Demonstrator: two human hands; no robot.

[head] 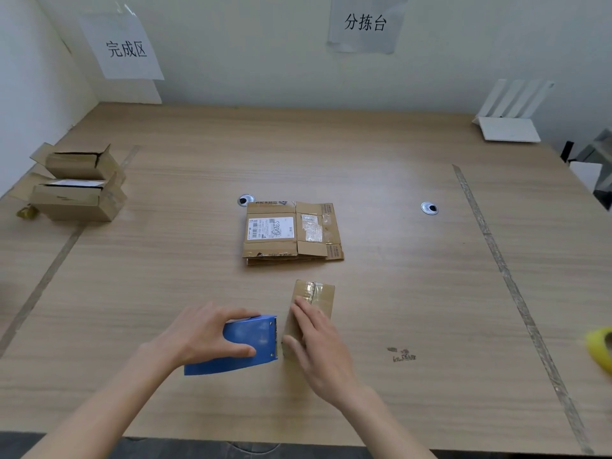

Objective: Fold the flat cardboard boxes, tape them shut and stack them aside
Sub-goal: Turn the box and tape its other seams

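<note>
A small folded cardboard box [317, 298] stands near the table's front middle, with clear tape along its top. My right hand [319, 346] lies on top of it, fingers straight and pressing down. Just left of the box, my left hand [207, 331] grips a blue tape dispenser [246, 342], whose toothed edge sits against the box's left side. A pile of flat cardboard boxes [291, 231] lies further back in the middle. Two folded boxes [77, 185] are stacked at the far left, their top flaps partly open.
A yellow tape roll [601, 347] shows at the right edge. A white router [510, 127] stands at the back right. Two cable grommets [429, 208] sit in the wooden table [397, 293]. Tape lines mark off its left and right zones. Paper signs hang on the wall.
</note>
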